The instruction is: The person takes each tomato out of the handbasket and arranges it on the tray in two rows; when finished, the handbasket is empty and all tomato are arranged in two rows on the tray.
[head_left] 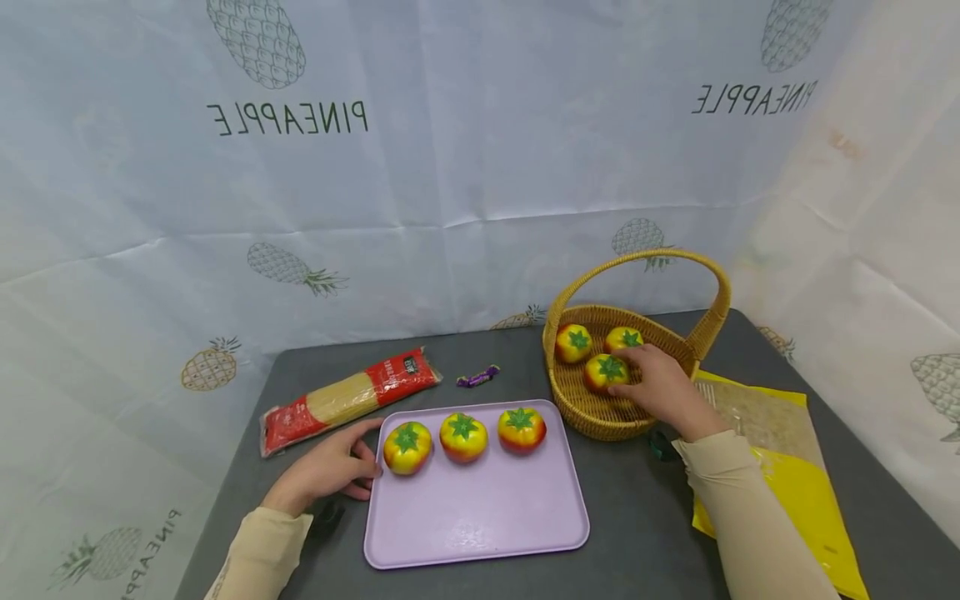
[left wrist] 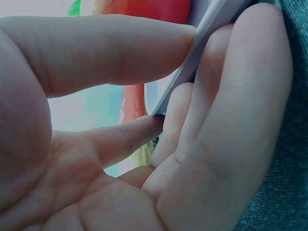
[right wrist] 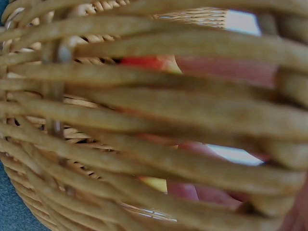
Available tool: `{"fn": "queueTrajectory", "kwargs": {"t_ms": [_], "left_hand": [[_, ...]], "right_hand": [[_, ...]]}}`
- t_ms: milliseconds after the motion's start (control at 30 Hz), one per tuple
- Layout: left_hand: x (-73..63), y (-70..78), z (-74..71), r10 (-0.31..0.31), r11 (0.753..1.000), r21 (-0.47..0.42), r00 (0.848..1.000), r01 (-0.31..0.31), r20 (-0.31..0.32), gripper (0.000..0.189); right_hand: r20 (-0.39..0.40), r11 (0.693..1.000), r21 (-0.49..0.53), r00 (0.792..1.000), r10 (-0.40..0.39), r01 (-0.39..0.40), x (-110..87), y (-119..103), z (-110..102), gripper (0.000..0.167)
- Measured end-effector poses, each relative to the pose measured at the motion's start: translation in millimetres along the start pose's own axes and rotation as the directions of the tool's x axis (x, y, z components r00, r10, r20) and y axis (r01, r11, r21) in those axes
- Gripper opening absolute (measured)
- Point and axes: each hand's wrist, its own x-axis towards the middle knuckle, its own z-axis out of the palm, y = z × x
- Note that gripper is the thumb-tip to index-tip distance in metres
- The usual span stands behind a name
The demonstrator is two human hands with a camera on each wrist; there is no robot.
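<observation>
A lilac tray (head_left: pixel 472 521) lies on the table with three red-and-yellow toy tomatoes, the left one (head_left: pixel 407 448), the middle one (head_left: pixel 463 437) and the right one (head_left: pixel 522 430), in a row along its far side. My left hand (head_left: pixel 333 467) pinches the tray's left rim; in the left wrist view the thumb (left wrist: pixel 144 50) presses the rim (left wrist: pixel 185 62) with fingers beneath. Inside the wicker basket (head_left: pixel 600 427) my right hand (head_left: pixel 663 387) grips the front toy tomato (head_left: pixel 606 373). Two more toy tomatoes, one on the left (head_left: pixel 573 342) and one behind (head_left: pixel 622 337), sit there. Basket weave (right wrist: pixel 144 106) mostly covers the right wrist view.
A red packet of noodles (head_left: pixel 345 400) lies behind the tray at left. A small purple-wrapped candy (head_left: pixel 477 377) is between packet and basket. The basket's tall handle (head_left: pixel 637 260) arches over it. A yellow bag (head_left: pixel 802 492) lies under the right forearm, and a curtain (head_left: pixel 450 167) hangs behind.
</observation>
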Motion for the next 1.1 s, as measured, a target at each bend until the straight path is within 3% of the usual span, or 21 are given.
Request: {"fn": "queueTrajectory", "kwargs": {"t_ms": [867,1100], "left_hand": [[-0.8,-2.0,0.2,0.033,0.999,-0.012,0.999,-0.032,0.018,0.083],[-1.1,-3.6,-2.4,0.060,0.998,-0.029,0.997,-0.059,0.040,0.083]], "right_hand": [[0.047,0.999,0.019,0.998,0.031,-0.032,2.9,3.5,1.5,0.051],[0.013,1.000,0.019,1.000,0.005,-0.006,-1.2,-3.7,-5.3,0.052]]}}
